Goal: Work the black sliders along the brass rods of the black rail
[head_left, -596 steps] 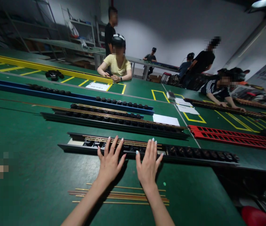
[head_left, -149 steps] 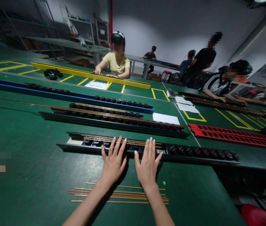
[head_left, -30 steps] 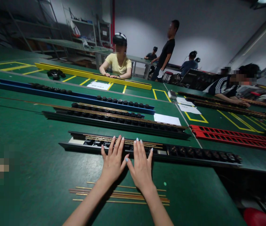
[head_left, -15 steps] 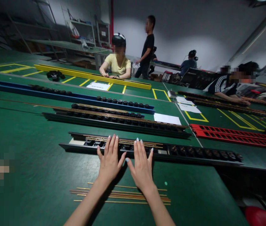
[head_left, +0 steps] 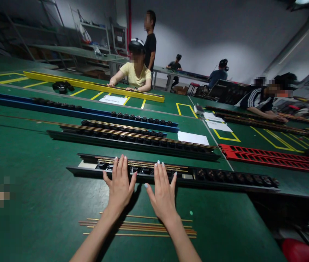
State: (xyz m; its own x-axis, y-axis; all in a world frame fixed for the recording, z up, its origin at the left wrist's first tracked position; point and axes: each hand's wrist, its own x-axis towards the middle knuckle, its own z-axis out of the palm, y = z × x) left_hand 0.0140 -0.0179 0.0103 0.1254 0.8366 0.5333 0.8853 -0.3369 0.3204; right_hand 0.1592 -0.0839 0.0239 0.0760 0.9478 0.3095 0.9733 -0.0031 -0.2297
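Observation:
Both hands rest, fingers stretched out, over a long black channel (head_left: 225, 183) lying crosswise on the green table. My left hand (head_left: 120, 183) lies across its left half, fingertips on the thin brass-coloured rods (head_left: 140, 163) that run along it. My right hand (head_left: 162, 191) lies flat farther right, its fingers over the same rods. Neither hand grips anything. Black blocks (head_left: 230, 177) fill the channel's right part, and a pale piece (head_left: 188, 176) sits just left of them. Beneath my forearms, several loose brass-coloured rods (head_left: 140, 225) lie on the table.
Beyond stand another black channel with long rods (head_left: 132, 143), a blue channel (head_left: 88, 113) and a yellow channel (head_left: 96, 87). A red slotted rail (head_left: 269, 158) lies at right. A person in a yellow shirt (head_left: 136, 74) sits opposite. The table's edge (head_left: 263, 222) drops off at lower right.
My left hand has slid left along the rods, widening the gap between my hands. My right hand has hardly moved. The standing person behind has shifted left.

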